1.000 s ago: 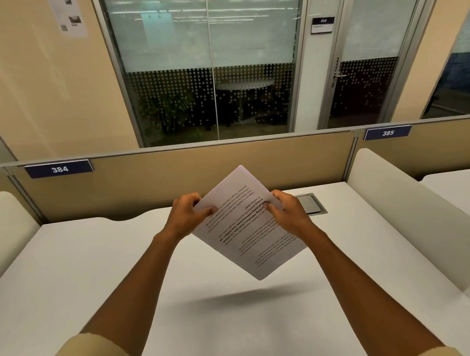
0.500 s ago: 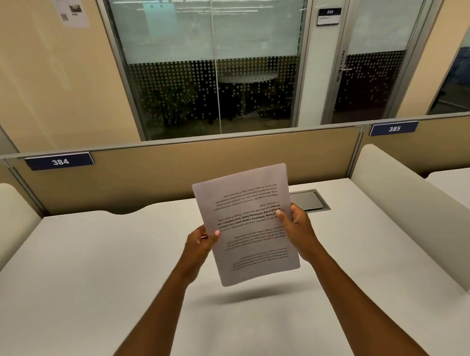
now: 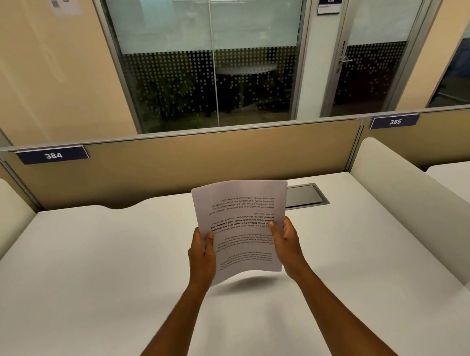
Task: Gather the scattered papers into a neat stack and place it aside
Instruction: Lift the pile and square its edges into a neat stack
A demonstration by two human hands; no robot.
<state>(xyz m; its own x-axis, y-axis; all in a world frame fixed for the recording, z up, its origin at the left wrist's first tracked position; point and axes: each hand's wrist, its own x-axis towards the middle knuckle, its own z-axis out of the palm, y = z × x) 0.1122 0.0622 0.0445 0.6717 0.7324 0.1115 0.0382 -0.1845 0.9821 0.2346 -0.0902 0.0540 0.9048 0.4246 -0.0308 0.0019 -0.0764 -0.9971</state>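
A stack of white printed papers point(image 3: 240, 205) is held upright above the white desk point(image 3: 95, 271), its text upside down to me. My left hand point(image 3: 202, 256) grips the stack's left edge and my right hand point(image 3: 286, 243) grips its right edge, thumbs on the front sheet. The lower edge curves slightly and hangs just above the desk, casting a shadow. No other loose sheets show on the desk.
A grey cable hatch point(image 3: 304, 195) is set into the desk behind the papers. Cream side dividers stand at the left point(image 3: 0, 216) and right point(image 3: 402, 194). A tan back partition point(image 3: 185, 164) carries labels 384 and 385. Glass walls lie beyond.
The papers turned from a diagonal tilt to upright and square. Both hands slid down toward the stack's lower half, and the stack dropped closer to the desk.
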